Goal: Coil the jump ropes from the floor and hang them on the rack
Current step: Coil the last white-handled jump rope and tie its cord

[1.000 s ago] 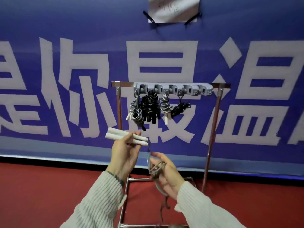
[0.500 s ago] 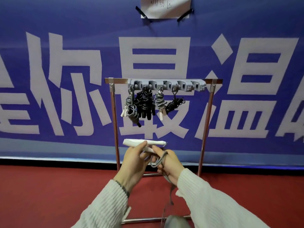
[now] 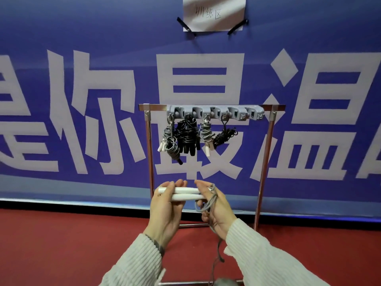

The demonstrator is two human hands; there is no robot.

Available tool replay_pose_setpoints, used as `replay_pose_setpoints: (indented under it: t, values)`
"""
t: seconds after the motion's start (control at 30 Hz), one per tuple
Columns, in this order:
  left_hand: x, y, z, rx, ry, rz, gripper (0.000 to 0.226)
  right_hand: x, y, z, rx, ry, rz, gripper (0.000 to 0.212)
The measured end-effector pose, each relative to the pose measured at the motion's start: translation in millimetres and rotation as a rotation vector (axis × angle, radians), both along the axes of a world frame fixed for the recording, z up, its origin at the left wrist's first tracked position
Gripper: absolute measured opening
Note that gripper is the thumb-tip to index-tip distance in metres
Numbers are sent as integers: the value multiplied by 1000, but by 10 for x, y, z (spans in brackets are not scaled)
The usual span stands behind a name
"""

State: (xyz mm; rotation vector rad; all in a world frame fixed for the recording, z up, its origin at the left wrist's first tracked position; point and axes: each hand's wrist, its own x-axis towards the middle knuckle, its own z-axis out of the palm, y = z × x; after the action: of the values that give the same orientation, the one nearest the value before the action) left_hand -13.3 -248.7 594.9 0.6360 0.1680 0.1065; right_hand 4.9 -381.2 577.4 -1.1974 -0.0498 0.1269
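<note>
I count two hands in my view, left hand (image 3: 165,207) and right hand (image 3: 216,209), with two white handles (image 3: 185,194) lying side by side between them and one grey cord (image 3: 209,201) trailing down. One metal rack (image 3: 266,162) stands ahead, carrying one grey hook strip (image 3: 216,112). Four coiled rope bundles (image 3: 187,137) hang from it: two grey, two black. One paper sign (image 3: 214,13) is taped to the one blue banner (image 3: 82,38)
</note>
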Motion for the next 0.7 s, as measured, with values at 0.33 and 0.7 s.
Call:
replay_pose_setpoints:
  t: [0.33,0.7]
  values:
    - [29,234,-118,2049,-465,158,65,51,-101,136,-204,-96,-61,23]
    - [-44,426,135,837,-152,-179,49,236,-511,66,-313,-69,45,15]
